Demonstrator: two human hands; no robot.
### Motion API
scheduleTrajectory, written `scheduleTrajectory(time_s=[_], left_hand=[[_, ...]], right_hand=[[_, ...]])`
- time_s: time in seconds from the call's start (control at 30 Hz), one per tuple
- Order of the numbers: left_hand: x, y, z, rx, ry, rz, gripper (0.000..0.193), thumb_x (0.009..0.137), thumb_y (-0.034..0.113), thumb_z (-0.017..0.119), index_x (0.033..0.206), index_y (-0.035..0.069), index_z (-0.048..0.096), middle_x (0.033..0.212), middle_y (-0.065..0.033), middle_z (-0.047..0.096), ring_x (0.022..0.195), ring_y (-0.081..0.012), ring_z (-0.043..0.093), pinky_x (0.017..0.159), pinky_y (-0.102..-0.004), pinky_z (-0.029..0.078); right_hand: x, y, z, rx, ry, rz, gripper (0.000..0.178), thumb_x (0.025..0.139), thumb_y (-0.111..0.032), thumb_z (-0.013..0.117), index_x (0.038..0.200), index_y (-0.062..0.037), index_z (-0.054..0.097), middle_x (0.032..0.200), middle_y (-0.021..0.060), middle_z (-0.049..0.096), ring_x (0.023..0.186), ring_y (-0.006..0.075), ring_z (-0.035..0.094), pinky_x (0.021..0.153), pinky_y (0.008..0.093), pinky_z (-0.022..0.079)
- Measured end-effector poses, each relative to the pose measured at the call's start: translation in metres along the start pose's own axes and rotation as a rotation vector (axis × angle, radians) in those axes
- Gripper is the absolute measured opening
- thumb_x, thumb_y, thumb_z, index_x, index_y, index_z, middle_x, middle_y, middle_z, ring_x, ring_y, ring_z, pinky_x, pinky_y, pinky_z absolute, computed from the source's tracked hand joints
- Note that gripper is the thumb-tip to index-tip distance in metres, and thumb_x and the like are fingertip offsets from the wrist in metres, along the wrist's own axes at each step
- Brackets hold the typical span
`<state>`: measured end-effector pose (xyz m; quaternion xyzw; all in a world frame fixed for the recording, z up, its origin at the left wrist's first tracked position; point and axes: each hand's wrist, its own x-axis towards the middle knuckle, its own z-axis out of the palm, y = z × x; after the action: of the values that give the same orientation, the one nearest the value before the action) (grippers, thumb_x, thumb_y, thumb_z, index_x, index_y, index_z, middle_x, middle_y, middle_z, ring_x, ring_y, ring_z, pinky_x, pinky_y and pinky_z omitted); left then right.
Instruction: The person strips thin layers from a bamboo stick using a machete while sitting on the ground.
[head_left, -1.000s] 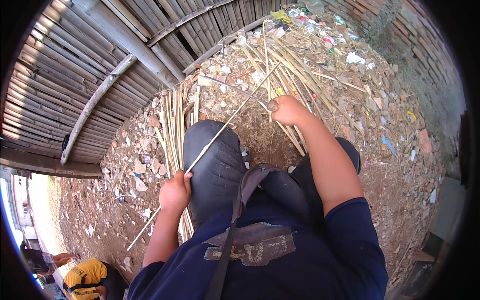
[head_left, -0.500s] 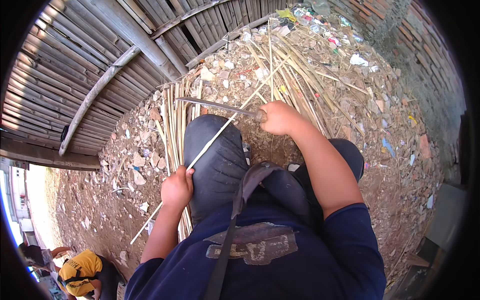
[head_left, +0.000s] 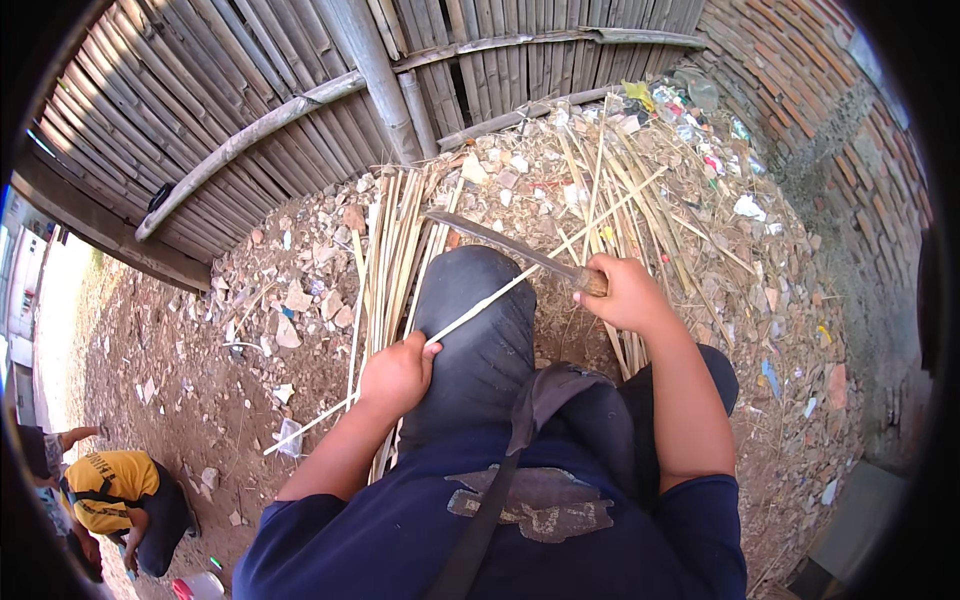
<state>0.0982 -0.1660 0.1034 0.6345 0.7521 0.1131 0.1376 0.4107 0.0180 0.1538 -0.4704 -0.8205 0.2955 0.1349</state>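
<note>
My left hand (head_left: 398,374) is closed around a long, thin bamboo strip (head_left: 490,300), beside my bent left knee. The strip slants from the lower left, over the knee, up to the far right, with a thicker spot near its middle. My right hand (head_left: 630,294) grips the wooden handle of a large knife (head_left: 500,240). Its long dark blade points to the far left above the knee. Close to the handle, blade and strip cross; whether they touch I cannot tell.
Bundles of bamboo strips lie left of my knee (head_left: 395,250) and ahead (head_left: 650,200). Stones and litter cover the ground. A bamboo wall (head_left: 280,150) stands ahead left, a brick wall (head_left: 830,130) to the right. A person in a yellow shirt (head_left: 115,485) crouches at lower left, near a container (head_left: 198,587).
My right hand has come back nearer to me with the knife, and the blade now slants more. The left hand keeps its hold on the strip. The whole view has turned somewhat.
</note>
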Motion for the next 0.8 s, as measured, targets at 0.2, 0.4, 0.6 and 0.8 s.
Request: scheduleTrajectory(time_s=[0.2,0.4,0.6,0.8], left_hand=[[-0.003,0.005,-0.006,0.000,0.001,-0.013,0.039,0.106,0.042,0.050,0.093,0.006,0.057,0.076,-0.0235,0.069,0.073,-0.0462,0.069,0.068,-0.0567,0.055],[-0.012,0.013,-0.010,0.078,0.030,-0.005,0.039,0.106,0.042,0.051,0.093,0.006,0.057,0.076,-0.0228,0.069,0.072,-0.0447,0.070,0.066,-0.0557,0.055],[-0.019,0.025,-0.004,0.189,0.106,-0.006,0.038,0.105,0.043,0.052,0.092,0.007,0.057,0.072,-0.0209,0.069,0.067,-0.0441,0.069,0.063,-0.0553,0.055],[-0.044,0.053,-0.029,0.333,0.190,-0.044,0.038,0.105,0.041,0.052,0.091,0.006,0.056,0.070,-0.0206,0.068,0.065,-0.0430,0.068,0.057,-0.0545,0.054]], right_hand=[[-0.004,-0.012,-0.014,-0.371,0.045,-0.089,0.040,0.085,-0.033,0.078,0.104,-0.0009,0.067,0.085,0.0222,0.070,0.084,0.0427,0.068,0.076,0.0509,0.053],[-0.007,-0.018,-0.038,-0.495,-0.133,-0.062,0.033,0.085,-0.034,0.075,0.102,-0.0077,0.065,0.088,0.0177,0.072,0.089,0.0398,0.070,0.077,0.0517,0.055],[-0.013,0.029,-0.019,-0.292,0.041,-0.263,0.040,0.083,-0.038,0.078,0.112,-0.0119,0.070,0.097,0.0153,0.072,0.093,0.0385,0.069,0.079,0.0487,0.055],[-0.037,0.016,-0.034,-0.338,0.057,-0.239,0.041,0.084,-0.038,0.077,0.117,-0.0137,0.071,0.097,0.0148,0.073,0.093,0.0372,0.070,0.081,0.0481,0.056]])
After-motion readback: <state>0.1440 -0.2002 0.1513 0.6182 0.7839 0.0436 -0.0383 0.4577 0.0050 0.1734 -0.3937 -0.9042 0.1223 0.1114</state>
